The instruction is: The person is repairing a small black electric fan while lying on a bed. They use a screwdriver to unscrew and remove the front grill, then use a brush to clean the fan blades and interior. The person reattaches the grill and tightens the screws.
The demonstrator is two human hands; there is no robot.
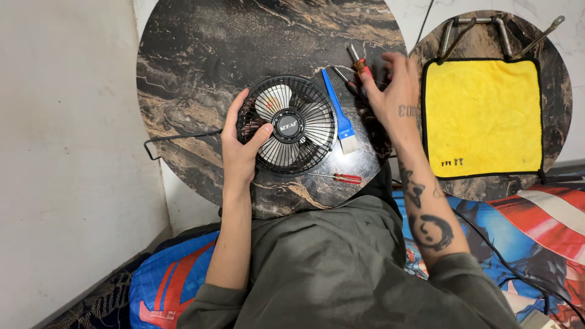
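Setting: pale wall and floor; a round dark marbled table at centre, a second round table of the same finish to the right, partly out of view. A bedcover printed in blue, red and white lies below.

Item 1: small desk fan, black wire grille, pale blades, black hub. Lies face up on the near half of the central table, its thin black wire stand jutting leftward.

Item 2: left hand. Closed on the fan's left rim, thumb laid across the grille toward the hub.

Item 3: right hand. Fingers spread and loosely curled above the tools at the table's right edge; whether it grips any of them cannot be told.

Item 4: blue-handled brush, pale bristles, lying just right of the fan, touching or nearly touching its rim.

Item 5: screwdriver with red handle, lying flat below the fan near the table's front edge.

Item 6: further small tools, one with an orange-red grip, under the right hand's fingertips.

Item 7: yellow cloth with black edging, spread on the right table. A few small dark screws sit at its lower left corner.

Item 8: metal bracket beyond the cloth's far edge.

Item 9: the person's grey-green garment, foreground.
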